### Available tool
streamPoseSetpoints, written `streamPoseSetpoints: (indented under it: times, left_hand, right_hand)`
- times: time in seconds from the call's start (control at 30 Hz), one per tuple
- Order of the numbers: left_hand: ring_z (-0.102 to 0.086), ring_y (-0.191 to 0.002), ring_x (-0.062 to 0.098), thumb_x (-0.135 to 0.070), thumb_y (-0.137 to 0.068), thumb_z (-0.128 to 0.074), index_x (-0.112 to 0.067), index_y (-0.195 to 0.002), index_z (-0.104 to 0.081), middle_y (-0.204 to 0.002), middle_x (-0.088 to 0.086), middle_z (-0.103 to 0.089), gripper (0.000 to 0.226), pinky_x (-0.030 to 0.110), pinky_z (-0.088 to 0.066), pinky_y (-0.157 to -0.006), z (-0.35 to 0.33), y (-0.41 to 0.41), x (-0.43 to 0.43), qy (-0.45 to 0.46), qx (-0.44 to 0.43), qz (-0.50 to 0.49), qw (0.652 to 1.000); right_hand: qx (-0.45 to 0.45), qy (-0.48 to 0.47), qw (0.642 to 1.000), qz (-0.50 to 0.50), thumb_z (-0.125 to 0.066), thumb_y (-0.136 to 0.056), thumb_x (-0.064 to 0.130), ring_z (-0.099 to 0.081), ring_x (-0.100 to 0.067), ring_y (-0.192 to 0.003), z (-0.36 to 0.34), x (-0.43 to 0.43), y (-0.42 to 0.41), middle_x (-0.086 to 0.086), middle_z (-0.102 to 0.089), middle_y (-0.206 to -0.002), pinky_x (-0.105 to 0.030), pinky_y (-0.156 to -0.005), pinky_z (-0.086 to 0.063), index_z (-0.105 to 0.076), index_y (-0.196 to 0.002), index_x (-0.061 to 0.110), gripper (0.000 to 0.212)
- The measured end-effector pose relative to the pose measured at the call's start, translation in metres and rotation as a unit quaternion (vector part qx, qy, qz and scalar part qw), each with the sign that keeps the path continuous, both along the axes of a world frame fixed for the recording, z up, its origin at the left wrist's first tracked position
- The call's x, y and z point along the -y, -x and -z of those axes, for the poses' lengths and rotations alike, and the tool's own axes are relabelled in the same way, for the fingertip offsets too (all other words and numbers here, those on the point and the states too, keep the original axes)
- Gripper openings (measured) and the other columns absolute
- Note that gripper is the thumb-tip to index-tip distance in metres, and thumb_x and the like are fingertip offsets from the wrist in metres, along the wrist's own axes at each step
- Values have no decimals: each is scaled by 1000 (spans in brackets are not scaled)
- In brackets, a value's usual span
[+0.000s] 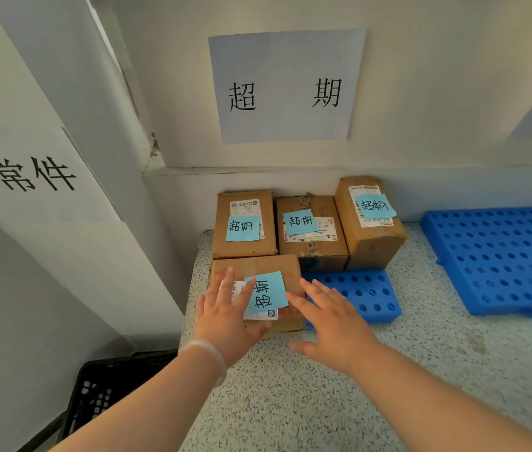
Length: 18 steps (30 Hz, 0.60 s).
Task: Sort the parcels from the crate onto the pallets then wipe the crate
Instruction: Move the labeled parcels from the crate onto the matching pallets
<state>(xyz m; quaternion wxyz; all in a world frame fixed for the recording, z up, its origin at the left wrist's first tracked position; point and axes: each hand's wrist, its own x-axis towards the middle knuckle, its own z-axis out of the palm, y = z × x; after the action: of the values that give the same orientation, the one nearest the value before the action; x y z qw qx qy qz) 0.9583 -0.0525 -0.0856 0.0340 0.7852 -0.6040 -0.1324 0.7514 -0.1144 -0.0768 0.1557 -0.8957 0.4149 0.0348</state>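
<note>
— Where's the parcel being handled?
— The front parcel [258, 264] sits on the near left corner of the blue pallet [362, 291], with its blue note [266, 293] facing up. Three more parcels [310, 249] line the pallet's far edge.
— And the hands?
— The left hand [225, 316] lies flat on the parcel's top, fingers [228, 280] straight and spread. The right hand [333, 324] is over the pallet's near edge at the parcel's right side, fingers apart too. I can't quite tell whether it touches the cardboard.
— The crate?
— The black crate [108, 386] stands left of the pallet, nearer the camera. A second pallet [499, 256] lies right of the blue pallet.
</note>
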Motion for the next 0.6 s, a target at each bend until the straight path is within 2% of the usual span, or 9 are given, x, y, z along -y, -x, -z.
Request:
streamPoseSetpoints:
  times: [0.2, 0.33, 0.47, 0.6]
  left_hand:
    - [14, -149, 22, -70, -87, -45, -46, -152, 3, -161, -7, 20, 84, 49, 4, -121, -26, 67, -12, 11, 12, 57, 998]
    - [11, -150, 22, -73, -86, -43, -46, -152, 5, -162, -6, 19, 86, 49, 2, -121, -35, 131, -18, 35, 19, 114, 993]
    - [9, -150, 22, -73, -86, -43, -46, -152, 4, -163, -5, 15, 85, 49, 1, -120, -49, 231, -29, 56, -3, 187, 981]
    - [2, -150, 23, -73, -85, -44, -46, -152, 4, -163, -4, 8, 86, 52, -7, -121, -59, 353, -50, 66, -25, 298, 952]
  right_hand:
    - [29, 31, 999, 22, -50, -86, 69, 17, -13, -149, -11, -29, 49, 8, 13, -163, -37, -119, 13, 2, -154, 43, 89]
    - [32, 31, 995, 87, -47, -85, 70, 17, -14, -149, -18, -62, 116, 6, 14, -163, -38, -119, 13, 4, -154, 42, 90]
    - [19, 54, 985, 162, -31, -77, 76, 19, -15, -149, -28, -103, 210, 6, 16, -163, -35, -116, 17, 8, -152, 42, 92]
    - [22, 60, 958, 279, -43, -89, 68, 17, -13, -149, -49, -162, 324, 8, 15, -163, -33, -113, 19, 5, -153, 42, 85]
